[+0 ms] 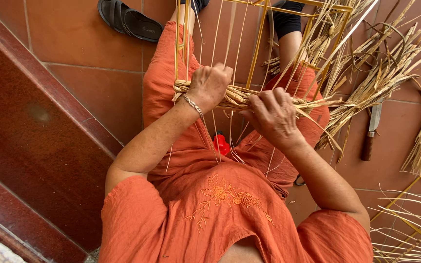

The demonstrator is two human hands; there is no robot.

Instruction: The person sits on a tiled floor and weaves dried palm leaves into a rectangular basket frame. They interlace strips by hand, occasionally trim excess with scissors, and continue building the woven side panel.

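On the terracotta tiled floor (88, 92), at frame centre, you were mid-weave. Your left hand (209, 85) and right hand (274, 114) were both closed around the pale braided straw bundle (237, 97) on the yellow bamboo frame (257, 53); tightening it seemed due next.

L hand (210, 84) + R hand (273, 116): both fists curled in tight grip, forearms converging, elbows bent.

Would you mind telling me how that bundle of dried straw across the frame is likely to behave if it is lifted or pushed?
The straw bundle would probably feel light, since it is thin dry strands. It likely bends rather than stays stiff: loose ends droop past the right hand. Strands may splay or slip out where the left hand is not pressing them against the yellow frame.
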